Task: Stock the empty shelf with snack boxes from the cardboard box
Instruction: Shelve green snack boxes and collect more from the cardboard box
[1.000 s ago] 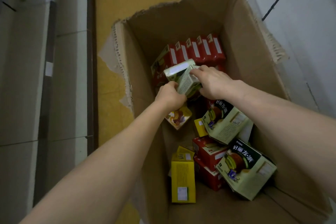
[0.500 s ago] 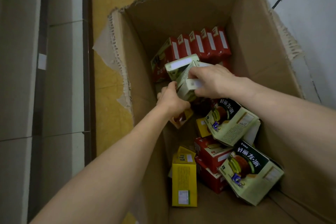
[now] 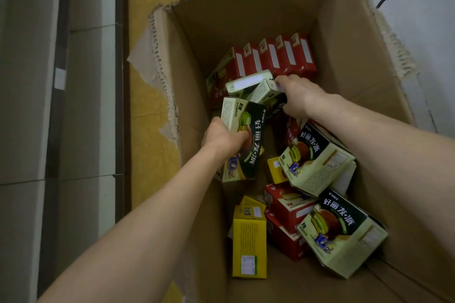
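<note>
A big open cardboard box holds snack boxes in green, red and yellow. My left hand grips a green-and-black snack box by its long edge and holds it upright near the box's left wall. Deeper in, my right hand grips a second green snack box, which lies tilted beneath another pale green box. A row of red boxes stands on edge at the far end. No shelf is in view.
Two more green boxes lie tilted on red boxes at the right. A yellow box stands near the front. The cardboard box's left rim is torn. Yellow floor and grey panels lie to the left.
My left hand has pulled one green box up and out of the pile so its printed face shows. My right hand has shifted slightly farther back, staying on the other green box.
</note>
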`<move>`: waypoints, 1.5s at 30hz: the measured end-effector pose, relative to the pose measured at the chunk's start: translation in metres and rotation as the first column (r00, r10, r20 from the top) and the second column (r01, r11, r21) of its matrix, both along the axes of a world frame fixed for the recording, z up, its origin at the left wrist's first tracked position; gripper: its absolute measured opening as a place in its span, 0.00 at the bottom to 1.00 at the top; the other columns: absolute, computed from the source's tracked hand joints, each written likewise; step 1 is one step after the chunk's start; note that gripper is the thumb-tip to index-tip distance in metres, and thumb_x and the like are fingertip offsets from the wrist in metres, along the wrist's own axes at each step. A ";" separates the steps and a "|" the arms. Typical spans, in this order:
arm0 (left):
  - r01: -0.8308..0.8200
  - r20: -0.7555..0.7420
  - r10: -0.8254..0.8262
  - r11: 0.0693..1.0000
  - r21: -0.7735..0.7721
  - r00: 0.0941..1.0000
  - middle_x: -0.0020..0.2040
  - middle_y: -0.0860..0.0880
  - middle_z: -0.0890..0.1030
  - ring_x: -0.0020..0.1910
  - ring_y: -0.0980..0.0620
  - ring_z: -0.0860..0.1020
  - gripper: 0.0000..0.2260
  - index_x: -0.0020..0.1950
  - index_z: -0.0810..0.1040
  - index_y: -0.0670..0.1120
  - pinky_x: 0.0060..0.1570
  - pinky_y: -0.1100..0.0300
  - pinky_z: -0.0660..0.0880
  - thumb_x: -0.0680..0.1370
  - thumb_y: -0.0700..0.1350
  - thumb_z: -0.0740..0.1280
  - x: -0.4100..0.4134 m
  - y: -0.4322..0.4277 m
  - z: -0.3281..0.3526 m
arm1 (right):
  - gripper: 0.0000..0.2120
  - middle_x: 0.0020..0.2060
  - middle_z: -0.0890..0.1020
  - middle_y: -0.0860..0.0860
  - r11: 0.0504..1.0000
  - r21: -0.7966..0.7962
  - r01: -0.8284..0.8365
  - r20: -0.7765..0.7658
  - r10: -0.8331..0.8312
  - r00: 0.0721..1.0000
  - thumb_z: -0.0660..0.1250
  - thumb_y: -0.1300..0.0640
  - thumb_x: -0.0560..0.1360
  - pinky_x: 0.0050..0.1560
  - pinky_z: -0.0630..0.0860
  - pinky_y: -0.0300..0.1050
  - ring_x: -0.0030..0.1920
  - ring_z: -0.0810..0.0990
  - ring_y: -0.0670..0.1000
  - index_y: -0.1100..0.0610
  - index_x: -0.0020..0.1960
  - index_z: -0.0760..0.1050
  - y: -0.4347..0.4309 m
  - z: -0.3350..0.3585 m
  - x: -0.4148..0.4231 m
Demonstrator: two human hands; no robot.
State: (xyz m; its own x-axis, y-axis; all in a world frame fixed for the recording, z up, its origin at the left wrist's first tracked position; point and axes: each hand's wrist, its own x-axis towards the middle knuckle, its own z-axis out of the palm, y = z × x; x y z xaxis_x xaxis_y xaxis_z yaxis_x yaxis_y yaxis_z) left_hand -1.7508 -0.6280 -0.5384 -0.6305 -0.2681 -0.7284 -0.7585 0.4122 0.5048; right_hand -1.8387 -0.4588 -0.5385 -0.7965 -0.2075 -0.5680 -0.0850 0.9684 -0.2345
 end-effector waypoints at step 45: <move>0.108 -0.448 0.561 0.535 0.838 0.696 0.55 0.40 0.80 0.51 0.42 0.79 0.22 0.62 0.77 0.40 0.61 0.46 0.74 0.70 0.46 0.70 0.129 -0.220 0.340 | 0.18 0.47 0.83 0.53 0.788 -0.468 -0.400 -0.461 0.169 0.871 0.61 0.46 0.79 0.45 0.77 0.44 0.47 0.79 0.53 0.58 0.52 0.82 -0.233 0.418 0.080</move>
